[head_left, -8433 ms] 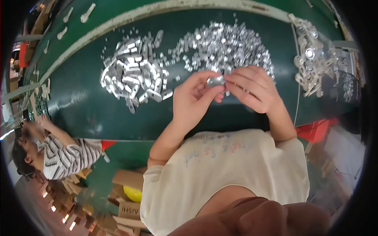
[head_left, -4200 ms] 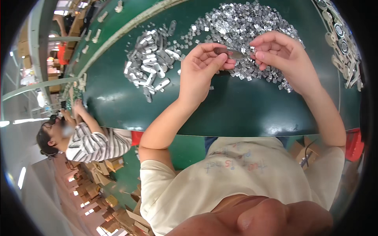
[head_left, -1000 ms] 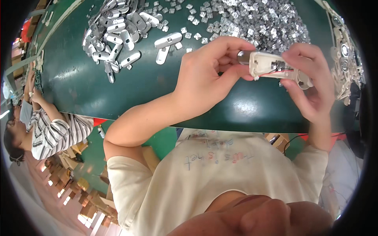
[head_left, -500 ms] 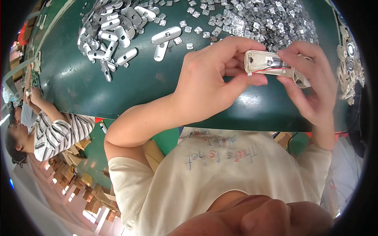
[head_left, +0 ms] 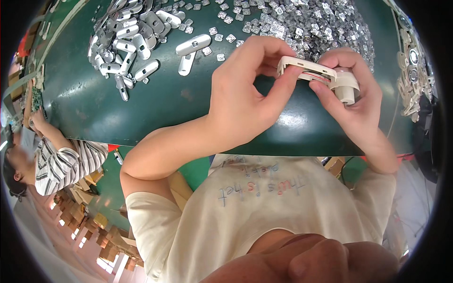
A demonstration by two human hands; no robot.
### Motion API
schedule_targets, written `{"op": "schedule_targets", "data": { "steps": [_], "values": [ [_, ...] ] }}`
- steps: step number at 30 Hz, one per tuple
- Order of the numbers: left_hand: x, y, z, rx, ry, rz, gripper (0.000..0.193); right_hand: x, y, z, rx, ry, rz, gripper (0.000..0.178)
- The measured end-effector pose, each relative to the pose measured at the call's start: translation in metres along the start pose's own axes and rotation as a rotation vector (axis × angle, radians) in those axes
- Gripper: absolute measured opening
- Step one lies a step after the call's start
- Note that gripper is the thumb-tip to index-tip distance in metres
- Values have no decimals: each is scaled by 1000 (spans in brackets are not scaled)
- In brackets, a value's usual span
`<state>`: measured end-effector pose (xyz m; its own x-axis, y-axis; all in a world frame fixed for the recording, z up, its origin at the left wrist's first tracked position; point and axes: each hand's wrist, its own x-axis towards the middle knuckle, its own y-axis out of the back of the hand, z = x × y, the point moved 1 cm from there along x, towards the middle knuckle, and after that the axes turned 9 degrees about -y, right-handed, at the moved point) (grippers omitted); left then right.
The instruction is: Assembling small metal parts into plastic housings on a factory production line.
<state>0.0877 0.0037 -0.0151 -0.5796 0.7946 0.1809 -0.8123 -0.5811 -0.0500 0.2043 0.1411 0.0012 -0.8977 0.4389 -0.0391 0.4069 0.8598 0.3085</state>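
Left hand [head_left: 239,92] pinches the white casing [head_left: 307,64], right hand [head_left: 363,101] curls round its cup end [head_left: 347,84]; I'm seeing it lengthwise between 'em.

The head-worn fisheye looks down from close above the hands [head_left: 243,92] and green table [head_left: 165,106].

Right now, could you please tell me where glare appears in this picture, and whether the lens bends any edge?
In the head view, pale glare lies on the smooth dark green tabletop, below the hollow cream plastic casing; in the same head view, small shiny silver metal pieces glint, the tabletop's near edge bows gently, and black fills the corners.
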Motion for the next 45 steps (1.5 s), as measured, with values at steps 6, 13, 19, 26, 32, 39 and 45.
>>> {"op": "schedule_targets", "data": {
  "steps": [6,13,19,26,32,39,45],
  "values": [
    [6,16,-4,365,-687,-34,22,9,-5,-12,-283,449,75,24],
    [55,46,44,372,-115,274,47,138,27,-33,108,-310,97,39],
    [40,103,26,1063,-49,-207,20,216,60,13,604,-228,212,22],
    [44,96,21,1115,87,-269,15,65,31,-4,-780,388,13,28],
    [58,60,31,608,-16,-89,11,54,29,22,-758,460,126,11],
    [45,28,20,585,-263,-141,23,50,41,15,-599,240,161,21],
    [26,21,24,351,-205,-166,31,38,29,-21,45,-119,-55,20]
  ]
}}
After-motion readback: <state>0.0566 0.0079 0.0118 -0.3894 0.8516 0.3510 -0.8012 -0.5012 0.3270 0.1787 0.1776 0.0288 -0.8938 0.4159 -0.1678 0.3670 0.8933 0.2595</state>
